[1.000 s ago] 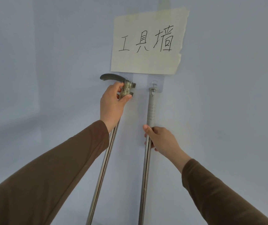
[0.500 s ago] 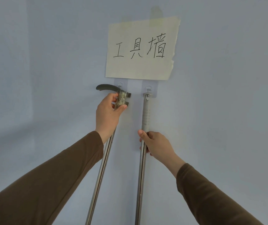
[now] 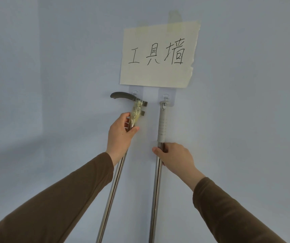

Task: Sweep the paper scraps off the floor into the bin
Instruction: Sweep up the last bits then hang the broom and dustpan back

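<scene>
Left hand grips taped metal pole, right hand grips smooth steel pole below its grey ribbed grip, bare wall on both sides.

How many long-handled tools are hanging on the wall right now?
2. The left pole, gripped by the left hand, hangs beside the right pole, gripped by the right hand. Their lower ends are out of view.

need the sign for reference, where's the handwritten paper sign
In the head view, the cream handwritten paper sign is taped to the pale blue wall, upper centre-right, directly above the two clear adhesive hooks.
</scene>
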Action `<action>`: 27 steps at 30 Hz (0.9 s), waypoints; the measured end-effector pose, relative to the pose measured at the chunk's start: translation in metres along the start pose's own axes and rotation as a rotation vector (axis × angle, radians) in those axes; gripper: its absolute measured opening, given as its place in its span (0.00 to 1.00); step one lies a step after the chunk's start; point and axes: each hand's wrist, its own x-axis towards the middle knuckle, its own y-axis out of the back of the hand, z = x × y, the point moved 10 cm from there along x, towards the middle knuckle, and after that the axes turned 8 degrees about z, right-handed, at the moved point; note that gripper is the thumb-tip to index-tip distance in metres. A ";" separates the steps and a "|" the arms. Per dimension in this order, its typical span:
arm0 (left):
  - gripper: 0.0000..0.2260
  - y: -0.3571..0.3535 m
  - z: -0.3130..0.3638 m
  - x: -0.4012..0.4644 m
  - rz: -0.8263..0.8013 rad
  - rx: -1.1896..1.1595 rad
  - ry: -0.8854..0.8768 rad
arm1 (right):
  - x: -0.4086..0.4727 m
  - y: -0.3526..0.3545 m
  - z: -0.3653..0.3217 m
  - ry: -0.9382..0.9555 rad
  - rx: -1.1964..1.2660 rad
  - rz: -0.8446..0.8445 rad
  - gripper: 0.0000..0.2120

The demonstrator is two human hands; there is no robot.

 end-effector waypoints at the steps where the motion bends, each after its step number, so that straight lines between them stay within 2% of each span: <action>1: 0.19 0.001 -0.002 -0.002 -0.004 -0.004 0.008 | 0.000 0.004 -0.001 0.008 -0.054 0.017 0.22; 5: 0.18 0.001 -0.009 -0.007 -0.013 -0.002 0.038 | 0.000 0.007 -0.003 0.020 -0.134 0.041 0.23; 18: 0.12 -0.004 -0.003 -0.007 -0.054 0.056 0.025 | -0.001 0.003 -0.006 0.050 -0.110 0.054 0.22; 27: 0.09 0.008 0.016 0.021 0.019 0.070 -0.019 | 0.002 -0.003 -0.002 0.035 -0.081 0.052 0.23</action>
